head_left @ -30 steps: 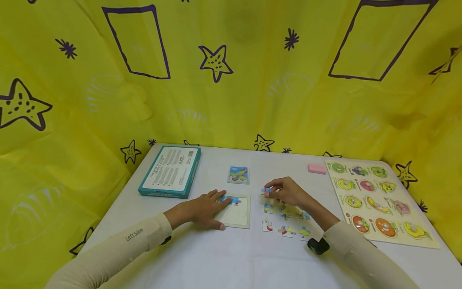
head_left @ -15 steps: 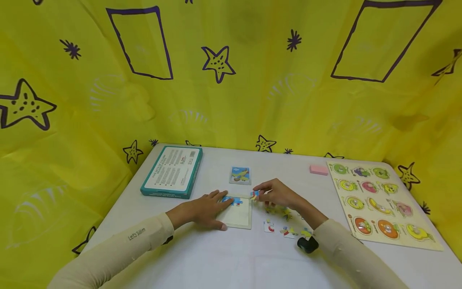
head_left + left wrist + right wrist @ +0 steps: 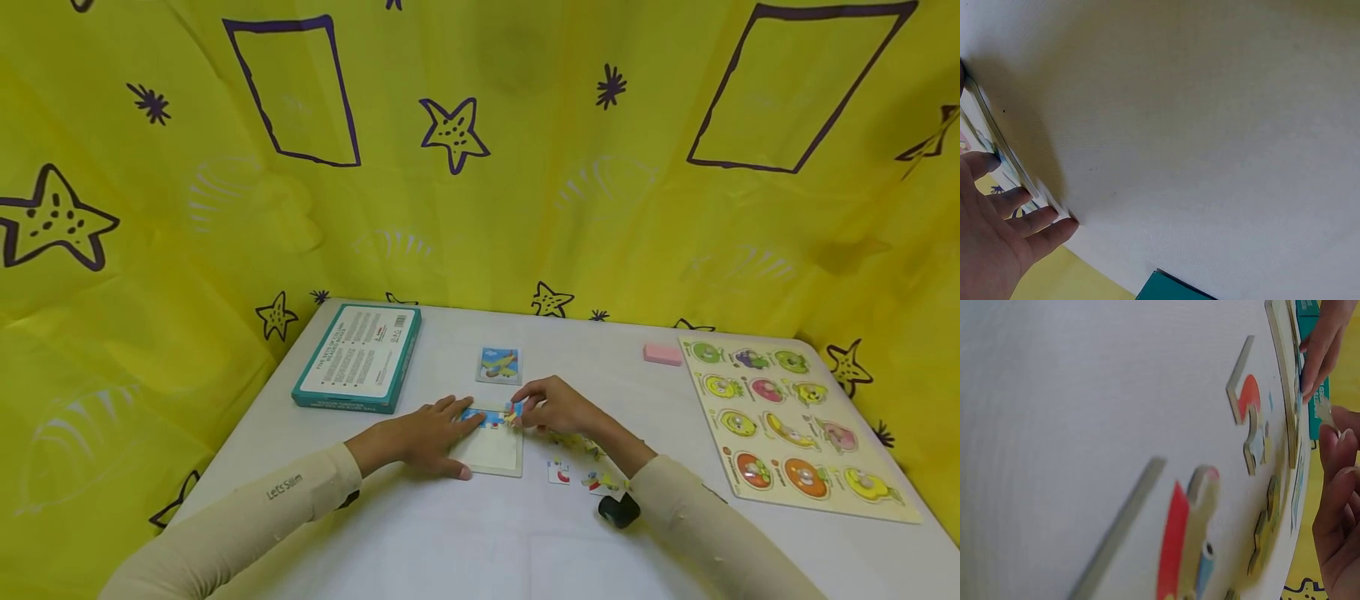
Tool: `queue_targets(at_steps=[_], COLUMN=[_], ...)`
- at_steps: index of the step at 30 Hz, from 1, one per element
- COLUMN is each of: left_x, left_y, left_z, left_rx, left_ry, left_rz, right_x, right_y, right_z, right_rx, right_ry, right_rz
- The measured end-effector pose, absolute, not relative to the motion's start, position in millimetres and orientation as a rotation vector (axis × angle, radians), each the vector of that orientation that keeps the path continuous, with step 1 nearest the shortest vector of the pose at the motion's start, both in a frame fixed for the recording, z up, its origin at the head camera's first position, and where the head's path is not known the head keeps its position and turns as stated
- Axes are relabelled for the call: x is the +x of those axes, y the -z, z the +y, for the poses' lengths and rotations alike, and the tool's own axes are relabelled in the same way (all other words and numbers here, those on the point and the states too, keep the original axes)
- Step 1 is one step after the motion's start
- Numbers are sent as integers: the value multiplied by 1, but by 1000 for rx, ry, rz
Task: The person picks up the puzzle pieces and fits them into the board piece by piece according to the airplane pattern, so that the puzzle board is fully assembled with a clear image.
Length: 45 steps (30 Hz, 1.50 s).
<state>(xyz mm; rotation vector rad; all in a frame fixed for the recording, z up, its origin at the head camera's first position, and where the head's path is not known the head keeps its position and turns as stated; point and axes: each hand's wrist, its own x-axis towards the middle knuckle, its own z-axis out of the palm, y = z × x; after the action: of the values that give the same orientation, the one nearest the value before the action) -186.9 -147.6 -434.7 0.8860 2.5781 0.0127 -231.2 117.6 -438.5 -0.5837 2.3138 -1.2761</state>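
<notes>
A wooden jigsaw tray [image 3: 487, 454] lies on the white table, with blue pieces [image 3: 489, 417] fitted along its far edge. My left hand [image 3: 431, 435] lies flat over the tray's left side, fingers spread, the index fingertip on those blue pieces. Between thumb and fingers my right hand [image 3: 558, 407] pinches a puzzle piece [image 3: 513, 412], blue with red and yellow, over the tray's far right corner. In the right wrist view that piece [image 3: 1324, 411] is tilted, seen from its plain side. Loose puzzle pieces [image 3: 558, 472] lie right of the tray, some hidden under my right hand.
Beyond the tray sits a small finished airplane picture [image 3: 500, 365]. A teal box [image 3: 356, 357] stands at the back left. Rightward are a pink block [image 3: 662, 354] and a wooden fruit board [image 3: 795, 425]. A yellow curtain [image 3: 480, 225] hangs behind the table [image 3: 450, 542].
My right hand has carried the pinched puzzle piece leftward, from above the loose pieces to the tray's far right corner. My left hand has stayed on the tray.
</notes>
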Motion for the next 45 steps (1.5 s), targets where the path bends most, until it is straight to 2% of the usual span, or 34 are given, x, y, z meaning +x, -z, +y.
queue_targets(at_steps=[45], left_x=[-184], left_y=[425], left_z=[-144], left_rx=[836], left_ry=[-18], left_rz=[2558], right_x=[-226], right_y=[440], right_z=[98], right_rx=[-443], right_ry=[989], right_rz=[2552])
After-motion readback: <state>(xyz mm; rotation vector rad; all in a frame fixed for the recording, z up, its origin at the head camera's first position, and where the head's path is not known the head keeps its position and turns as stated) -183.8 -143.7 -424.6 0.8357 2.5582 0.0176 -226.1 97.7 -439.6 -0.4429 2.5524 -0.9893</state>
